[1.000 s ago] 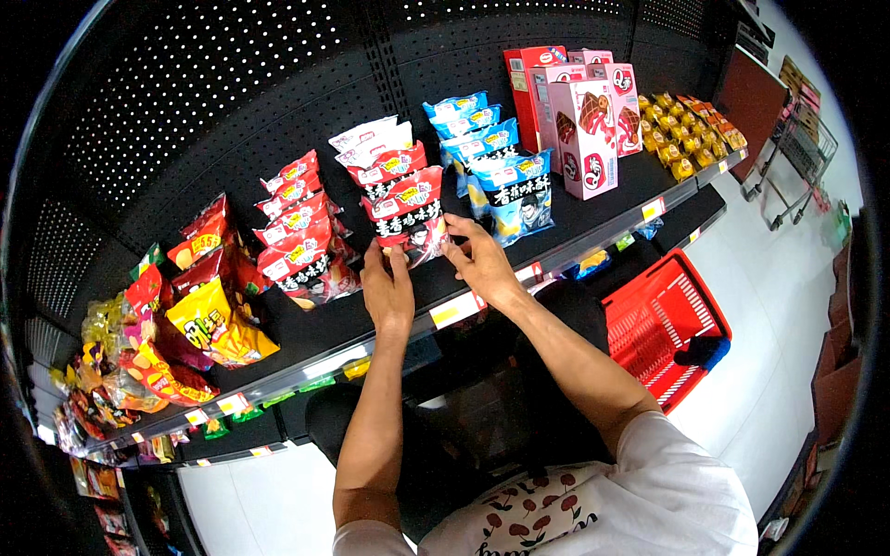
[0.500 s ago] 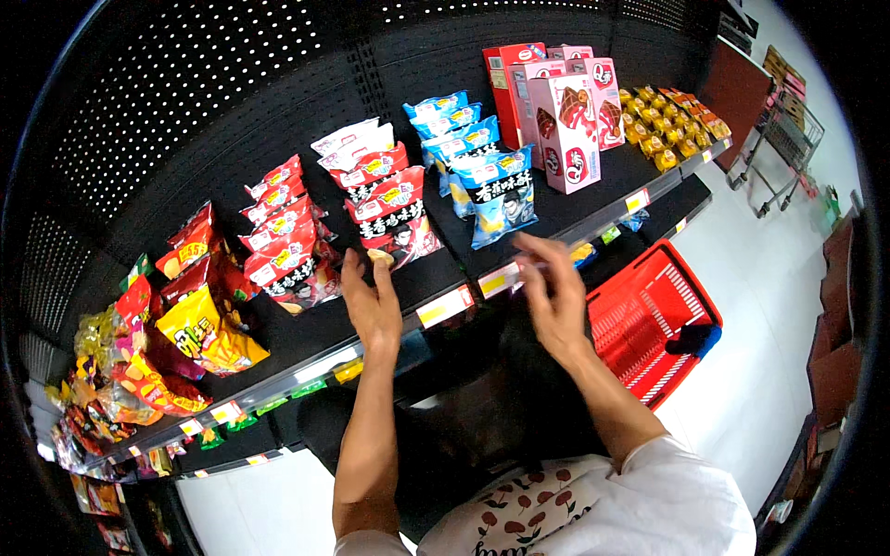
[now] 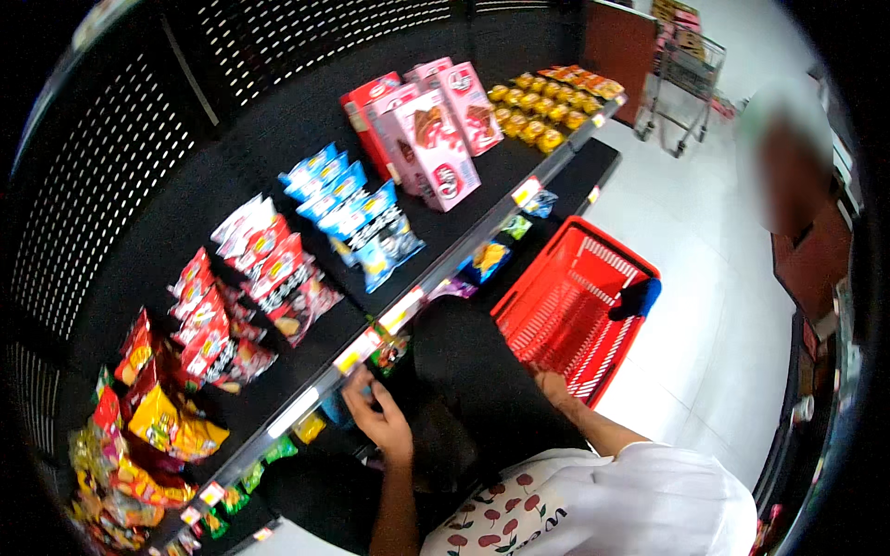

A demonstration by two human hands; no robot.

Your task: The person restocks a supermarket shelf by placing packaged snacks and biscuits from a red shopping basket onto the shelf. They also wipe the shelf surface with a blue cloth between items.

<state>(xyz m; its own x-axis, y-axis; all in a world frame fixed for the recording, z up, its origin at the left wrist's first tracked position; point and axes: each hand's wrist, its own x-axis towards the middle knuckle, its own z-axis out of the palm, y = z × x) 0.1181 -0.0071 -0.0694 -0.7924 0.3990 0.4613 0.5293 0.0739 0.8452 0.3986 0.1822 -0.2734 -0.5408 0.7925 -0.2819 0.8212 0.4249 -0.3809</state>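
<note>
My left hand (image 3: 380, 419) is at the front edge of a black shelf (image 3: 320, 347), by the price-label strip. Its fingers are loosely bent and apart, with nothing seen in them. Lower right, my right hand (image 3: 554, 385) is by the near side of a red shopping basket (image 3: 556, 310); its fingers are mostly hidden. A dark blue and black item (image 3: 636, 299) lies over the basket's right side. Behind my left hand stand red snack bags (image 3: 289, 295), more red bags (image 3: 218, 345) and blue snack bags (image 3: 375, 246), all in rows.
Pink boxes (image 3: 436, 153) and yellow-wrapped round items (image 3: 533, 116) fill the shelf's far end. Yellow and red bags (image 3: 176, 422) crowd its left end. My dark-clothed knee (image 3: 477, 371) sits between my hands. A shopping cart (image 3: 688, 74) stands on the pale floor (image 3: 691, 343) beyond.
My left hand has left the red snack bags and dropped to the shelf edge. My right hand has moved from the shelf front down to the basket. The view has turned right.
</note>
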